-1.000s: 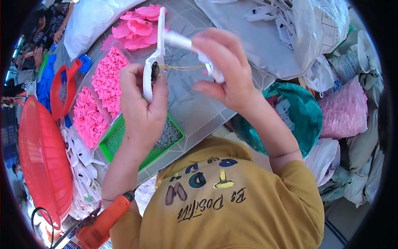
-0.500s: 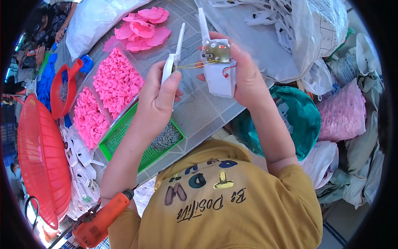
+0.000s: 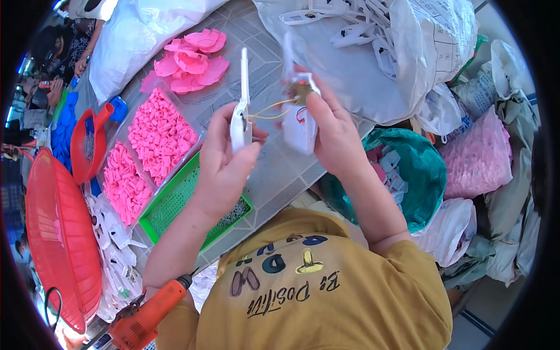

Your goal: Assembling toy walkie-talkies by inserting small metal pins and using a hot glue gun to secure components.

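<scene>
Above the grey table, my left hand (image 3: 224, 157) is closed on a slim white plastic casing half (image 3: 240, 125) with a long narrow arm pointing away from me. My right hand (image 3: 338, 125) grips the other white casing half (image 3: 300, 131), which holds a small circuit board (image 3: 301, 92) and a short red wire; its far, comb-like end is smeared by motion. Thin yellow wires (image 3: 271, 109) stretch across the gap and join the two halves. Fingers of both hands partly hide the casings.
Pink caps (image 3: 160, 134) fill a tray beside a green basket (image 3: 169, 201) of screws. Pink shells (image 3: 192, 61) lie farther back. An orange power screwdriver (image 3: 146, 318) hangs near my left elbow, by a red basket (image 3: 61, 239). A green-lined bin (image 3: 429, 169) stands right; white casings (image 3: 356, 35) lie far right.
The right-hand casing half has turned and moved slightly left and nearer to me. My left hand has tipped its half more upright, and its thumb has shifted lower. The view has shifted a little.
</scene>
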`<state>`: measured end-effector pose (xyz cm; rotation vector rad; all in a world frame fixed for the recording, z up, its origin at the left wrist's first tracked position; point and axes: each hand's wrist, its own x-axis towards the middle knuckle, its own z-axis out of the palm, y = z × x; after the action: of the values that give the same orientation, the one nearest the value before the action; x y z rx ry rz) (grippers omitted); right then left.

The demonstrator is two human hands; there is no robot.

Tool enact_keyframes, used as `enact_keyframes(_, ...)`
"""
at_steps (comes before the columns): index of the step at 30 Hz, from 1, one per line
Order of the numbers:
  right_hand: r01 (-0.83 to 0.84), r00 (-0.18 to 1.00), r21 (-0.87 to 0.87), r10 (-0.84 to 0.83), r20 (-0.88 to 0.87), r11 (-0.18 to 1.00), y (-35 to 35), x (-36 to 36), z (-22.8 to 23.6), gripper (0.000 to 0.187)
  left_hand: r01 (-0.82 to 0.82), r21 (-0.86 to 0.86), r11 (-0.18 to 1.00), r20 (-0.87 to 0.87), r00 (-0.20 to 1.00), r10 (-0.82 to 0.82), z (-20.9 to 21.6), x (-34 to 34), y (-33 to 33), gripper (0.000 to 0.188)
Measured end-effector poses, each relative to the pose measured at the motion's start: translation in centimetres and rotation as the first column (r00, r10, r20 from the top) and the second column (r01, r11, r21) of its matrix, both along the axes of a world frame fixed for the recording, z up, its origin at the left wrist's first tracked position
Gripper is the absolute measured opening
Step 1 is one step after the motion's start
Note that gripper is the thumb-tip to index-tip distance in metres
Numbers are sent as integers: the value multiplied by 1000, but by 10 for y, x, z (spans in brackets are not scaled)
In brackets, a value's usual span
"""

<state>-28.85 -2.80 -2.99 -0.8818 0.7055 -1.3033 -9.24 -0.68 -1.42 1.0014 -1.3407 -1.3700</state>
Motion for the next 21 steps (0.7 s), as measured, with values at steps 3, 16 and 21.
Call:
enact_keyframes(3,-159,958,222,96,270,962,5,9,-10,60,22,103,994,-68,998,-15,3,5,-4,52)
enact_keyframes(16,-165,976,48,156,153,985,24,35,-20,54,-146,-72,987,248,956,159,1,-16,-10,57)
enact_keyframes(21,-200,938,90,165,304,976,22,35,-26,55,-173,-27,985,211,962,174,-4,-12,-9,56)
